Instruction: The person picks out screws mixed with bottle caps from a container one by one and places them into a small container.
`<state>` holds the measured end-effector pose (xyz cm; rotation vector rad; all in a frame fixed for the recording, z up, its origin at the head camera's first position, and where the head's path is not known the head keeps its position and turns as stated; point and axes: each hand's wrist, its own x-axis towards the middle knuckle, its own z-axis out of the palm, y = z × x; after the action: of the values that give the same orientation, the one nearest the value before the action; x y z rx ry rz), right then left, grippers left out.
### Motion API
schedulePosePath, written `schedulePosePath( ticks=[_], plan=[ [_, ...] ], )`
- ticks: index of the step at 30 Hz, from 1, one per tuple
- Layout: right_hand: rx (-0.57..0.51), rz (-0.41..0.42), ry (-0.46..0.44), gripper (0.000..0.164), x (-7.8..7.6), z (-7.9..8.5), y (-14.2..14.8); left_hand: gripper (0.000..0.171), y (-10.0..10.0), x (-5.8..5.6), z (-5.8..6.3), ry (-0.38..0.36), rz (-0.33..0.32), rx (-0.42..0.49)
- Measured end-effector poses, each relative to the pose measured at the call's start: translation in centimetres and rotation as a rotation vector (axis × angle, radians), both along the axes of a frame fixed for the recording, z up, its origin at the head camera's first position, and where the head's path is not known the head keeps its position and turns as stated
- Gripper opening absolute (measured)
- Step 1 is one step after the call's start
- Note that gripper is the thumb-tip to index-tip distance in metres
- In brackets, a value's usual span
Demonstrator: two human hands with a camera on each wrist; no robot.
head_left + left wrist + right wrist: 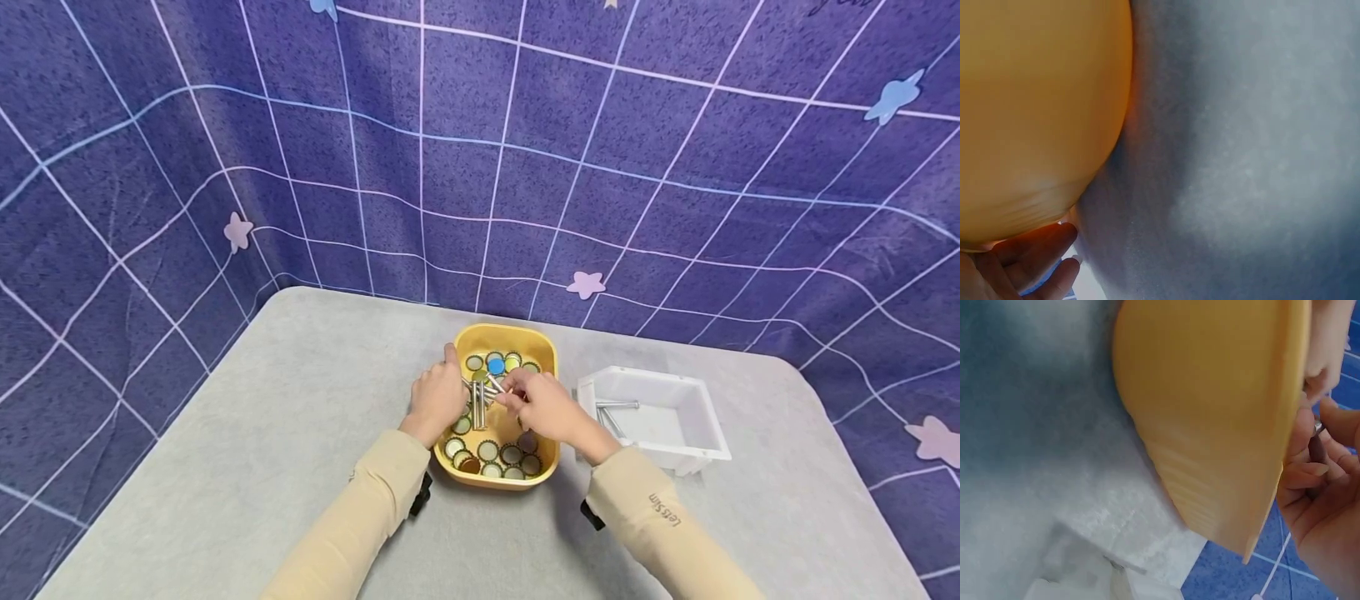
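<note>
Steadying (head): left hand [437,396] grips tub [501,427] at its left side, likely against sliding.
Bolt (head): right hand [546,405] pinches a bolt [493,382]; loose bolts [482,406], caps [488,451] inside tub.
Bin (head): on bench [337,367], right of tub; bin [663,427] holds bolts too.
Left wrist: fingers [1044,250] against tub's outer wall, presumably bracing.
Right wrist: pinch confirmed.

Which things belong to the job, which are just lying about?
Likely in the job:
yellow tub, gripped by left hand
metal pins, one pinched by right hand
bottle caps
white bin holding pins

Likely background only:
gray table
purple backdrop
</note>
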<state>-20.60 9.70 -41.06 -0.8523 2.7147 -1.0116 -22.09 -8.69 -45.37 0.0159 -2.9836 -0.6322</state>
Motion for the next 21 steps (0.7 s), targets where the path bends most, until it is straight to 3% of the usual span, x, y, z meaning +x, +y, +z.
schedulePosePath(
  ticks=[11,21],
  plan=[
    [-0.034,-0.009,-0.073,0.016,-0.8,2.1,1.9,0.07,0.0,0.1,0.1,0.005,0.005,-0.001],
    [0.001,-0.066,-0.027,0.015,-1.3,3.5,4.6,0.07,0.0,0.1,-0.1,0.008,0.003,-0.011]
  ],
)
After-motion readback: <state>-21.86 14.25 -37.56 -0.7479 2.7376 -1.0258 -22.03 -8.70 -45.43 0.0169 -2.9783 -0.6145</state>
